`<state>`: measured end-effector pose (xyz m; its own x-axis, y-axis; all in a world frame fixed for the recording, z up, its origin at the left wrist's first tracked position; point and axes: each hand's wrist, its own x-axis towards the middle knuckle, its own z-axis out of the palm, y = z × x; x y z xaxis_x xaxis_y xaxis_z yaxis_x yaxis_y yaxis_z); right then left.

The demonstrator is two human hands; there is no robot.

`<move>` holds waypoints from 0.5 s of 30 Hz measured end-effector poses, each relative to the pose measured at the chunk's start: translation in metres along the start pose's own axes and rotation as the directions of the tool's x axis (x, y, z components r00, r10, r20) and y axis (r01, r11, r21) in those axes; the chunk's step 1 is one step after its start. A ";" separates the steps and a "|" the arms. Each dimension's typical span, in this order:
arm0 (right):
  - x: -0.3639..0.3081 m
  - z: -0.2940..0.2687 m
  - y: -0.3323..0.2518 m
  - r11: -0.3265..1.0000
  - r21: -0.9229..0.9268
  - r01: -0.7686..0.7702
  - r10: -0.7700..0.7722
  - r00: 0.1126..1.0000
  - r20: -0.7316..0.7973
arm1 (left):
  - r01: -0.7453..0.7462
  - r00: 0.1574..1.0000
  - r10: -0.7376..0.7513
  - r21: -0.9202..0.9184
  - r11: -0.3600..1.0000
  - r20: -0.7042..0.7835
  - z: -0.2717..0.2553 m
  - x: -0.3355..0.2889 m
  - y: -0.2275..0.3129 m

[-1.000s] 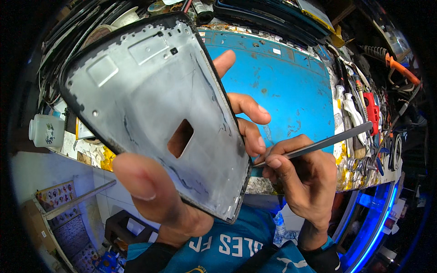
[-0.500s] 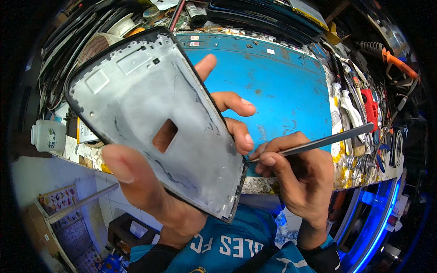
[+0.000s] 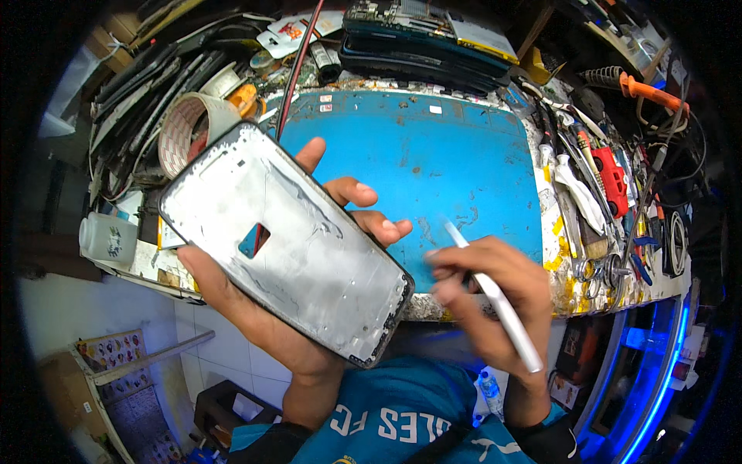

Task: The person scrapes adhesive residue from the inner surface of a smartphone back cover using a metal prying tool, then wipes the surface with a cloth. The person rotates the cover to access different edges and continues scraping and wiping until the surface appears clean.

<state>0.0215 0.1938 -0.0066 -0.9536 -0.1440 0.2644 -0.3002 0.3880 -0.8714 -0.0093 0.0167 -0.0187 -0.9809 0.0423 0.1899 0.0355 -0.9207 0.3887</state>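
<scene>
A bare phone frame [image 3: 305,267], grey metal with a black rim and a rectangular cutout, lies tilted in my left hand [image 3: 267,325]. The thumb presses its near left edge and the fingers support its right edge. Through the cutout a bit of the blue mat shows. My right hand [image 3: 514,290] is closed round a slim, tapered metal tool [image 3: 502,309], smeared by motion; its kind cannot be made out. The tool's thin end points up and away over the mat, apart from the frame.
A blue work mat [image 3: 433,170] covers the bench. Several hand tools and a red toy-like car-shaped object [image 3: 610,182] line its right side. A tape roll [image 3: 182,135] and stacked dark panels stand left, near a white plastic bottle [image 3: 108,238]. Phone parts [image 3: 425,58] are piled behind.
My left hand has lowered the phone frame away from the view. My right hand has turned the tool, swinging its tip off the frame's lower right edge and its broad end down.
</scene>
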 end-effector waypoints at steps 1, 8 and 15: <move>0.001 0.002 -0.001 0.998 -0.021 0.061 -0.060 0.998 0.020 | 0.002 1.000 -0.001 -0.009 1.000 0.005 0.003 -0.001 0.001; 0.004 0.006 0.000 0.770 -0.376 0.516 -0.423 0.853 0.304 | 0.074 0.995 -0.079 0.069 0.995 0.066 0.020 -0.012 0.012; -0.016 -0.011 0.001 0.983 -0.055 0.177 -0.183 0.882 -0.434 | 0.145 0.988 -0.143 0.033 0.989 -0.049 0.033 -0.018 0.009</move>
<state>0.0363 0.2068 -0.0070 -0.7960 0.1970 0.5723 -0.4653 0.4057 -0.7867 0.0148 0.0207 0.0107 -0.9841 0.1544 0.0878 -0.1005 -0.8916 0.4415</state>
